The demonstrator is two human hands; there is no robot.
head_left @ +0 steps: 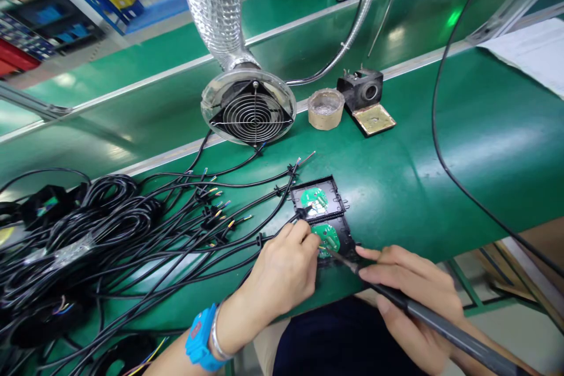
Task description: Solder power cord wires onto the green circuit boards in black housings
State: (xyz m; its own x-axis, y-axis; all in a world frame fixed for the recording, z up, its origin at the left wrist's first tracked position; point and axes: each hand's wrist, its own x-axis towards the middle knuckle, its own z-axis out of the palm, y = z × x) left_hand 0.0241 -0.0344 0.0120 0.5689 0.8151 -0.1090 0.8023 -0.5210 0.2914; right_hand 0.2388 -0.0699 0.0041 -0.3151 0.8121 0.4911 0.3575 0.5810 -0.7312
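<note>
My right hand is wrapped around a soldering iron, whose tip reaches the lower green circuit board. That board sits in a black square plastic housing near the bench's front edge. My left hand is closed in a pinch at the board's left side, on the end of a black cable; small coloured wire ends show by the fingertips, close to the iron's tip. Directly behind lies a second black housing with another green circuit board and a cable end at its left corner.
Many black cables with stripped coloured ends cover the left of the green bench. A fume extractor fan hangs behind. Further right stand a round tan pot and an iron stand with sponge. A black cord crosses at right.
</note>
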